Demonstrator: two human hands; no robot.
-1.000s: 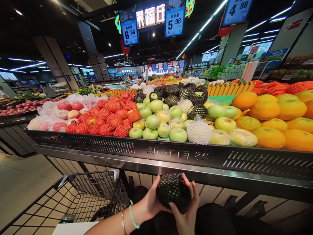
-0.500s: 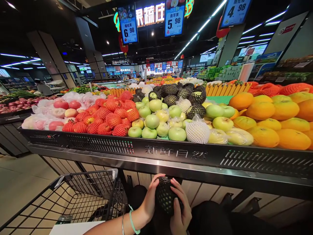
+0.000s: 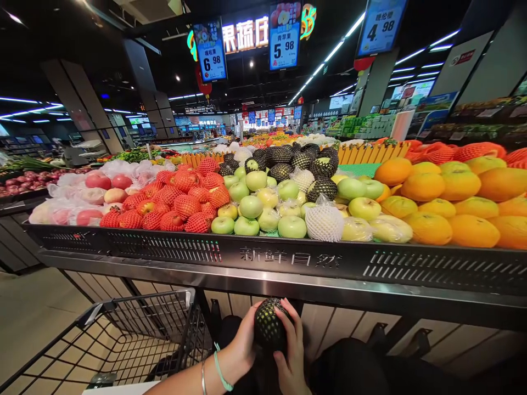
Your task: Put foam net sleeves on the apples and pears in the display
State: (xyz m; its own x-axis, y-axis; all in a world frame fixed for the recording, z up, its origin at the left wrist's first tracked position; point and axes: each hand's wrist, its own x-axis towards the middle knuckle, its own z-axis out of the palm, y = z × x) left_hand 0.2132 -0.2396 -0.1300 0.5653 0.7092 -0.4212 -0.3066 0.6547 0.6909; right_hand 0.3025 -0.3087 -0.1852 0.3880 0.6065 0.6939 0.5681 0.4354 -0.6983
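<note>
Between my two hands is a round fruit in a black foam net (image 3: 269,327), with yellow-green showing through the mesh. My left hand (image 3: 246,334) is closed along its left side, a light green band and a thin bangle on that wrist. On the other side my right hand (image 3: 293,340) wraps it, fingers over the top right and thumb lower down. The fruit is held low, in front of the display stand's metal edge (image 3: 263,275). Similar black-netted fruit (image 3: 281,155) is piled at the back of the display, behind green apples (image 3: 251,207).
A black wire shopping cart (image 3: 135,329) stands at my left, with a dark-lidded container (image 3: 102,380) at its near side. Along the display lie red-netted fruit (image 3: 189,203), a white-netted fruit (image 3: 324,221) and oranges (image 3: 430,227). Price screens (image 3: 284,35) hang overhead.
The netted fruit has turned in my hands, showing more yellow-green through the mesh. My right-hand fingers have shifted over it, and the view has swung slightly.
</note>
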